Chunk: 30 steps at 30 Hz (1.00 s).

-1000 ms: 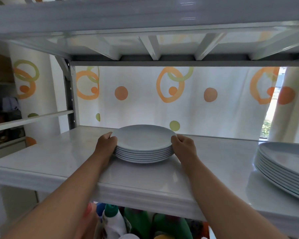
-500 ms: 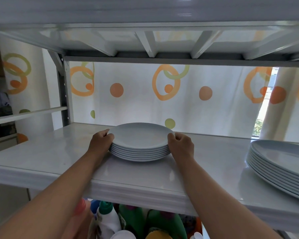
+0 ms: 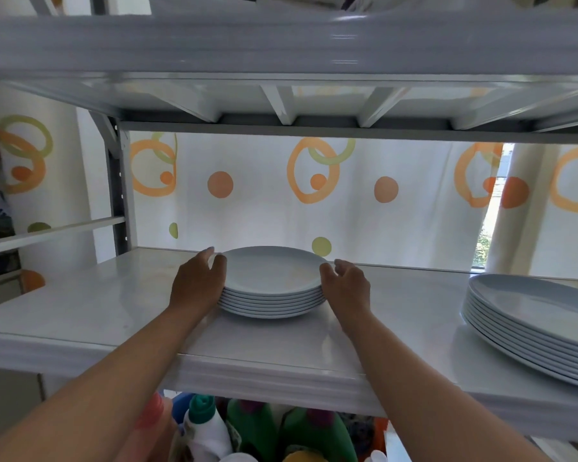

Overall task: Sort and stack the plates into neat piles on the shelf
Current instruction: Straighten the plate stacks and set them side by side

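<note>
Since half a second ago my fingers have loosened: both hands stay against the pile, but the grip is opening, so I judge this pile placed and squared. The shelf (image 3: 80,305) fills the lower frame. At the right edge sits one stack of large plates (image 3: 531,321), about eight. At centre, the small plates (image 3: 272,283), about seven. My left hand (image 3: 197,283) and right hand (image 3: 346,288) flank them, fingers half spread, holding nothing firmly.

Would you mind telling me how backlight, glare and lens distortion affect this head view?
Head view: daylight through the patterned curtain backlights the small plate stack; glare streaks the upper shelf edge; wide-angle distortion stretches the large plate stack at the right edge.
</note>
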Tool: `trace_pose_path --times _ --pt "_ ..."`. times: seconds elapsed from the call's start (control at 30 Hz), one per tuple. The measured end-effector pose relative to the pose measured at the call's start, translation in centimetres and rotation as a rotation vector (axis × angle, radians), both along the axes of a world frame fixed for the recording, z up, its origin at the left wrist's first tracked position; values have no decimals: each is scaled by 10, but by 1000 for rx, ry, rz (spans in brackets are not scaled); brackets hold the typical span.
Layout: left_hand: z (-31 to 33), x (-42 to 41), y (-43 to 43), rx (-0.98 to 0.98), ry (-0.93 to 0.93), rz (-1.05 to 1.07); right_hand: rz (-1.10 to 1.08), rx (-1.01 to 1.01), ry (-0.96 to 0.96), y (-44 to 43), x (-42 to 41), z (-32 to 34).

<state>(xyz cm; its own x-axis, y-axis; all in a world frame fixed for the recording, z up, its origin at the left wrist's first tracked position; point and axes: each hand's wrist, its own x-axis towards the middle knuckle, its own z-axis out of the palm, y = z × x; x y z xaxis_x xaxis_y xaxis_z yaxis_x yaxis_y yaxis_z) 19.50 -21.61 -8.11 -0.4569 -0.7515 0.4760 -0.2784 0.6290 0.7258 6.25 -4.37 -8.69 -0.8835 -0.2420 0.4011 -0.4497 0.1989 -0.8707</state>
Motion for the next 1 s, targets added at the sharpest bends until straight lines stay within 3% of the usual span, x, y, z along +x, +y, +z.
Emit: trace_pose_path --times 0.13,0.4,0.7,0.83,1.0 --pt "17 -10 33 -74 111 -64 -19 -5 43 11 6 13" --pt "41 -63 139 93 222 -317 -115 -70 134 76 8 33" --pt "37 -123 259 272 214 -545 -345 -11 282 186 -10 48" --pt "25 -139 301 400 151 -670 -496 -19 249 236 -23 47" --pt "11 -158 323 389 111 -682 -705 -32 163 283 -38 37"
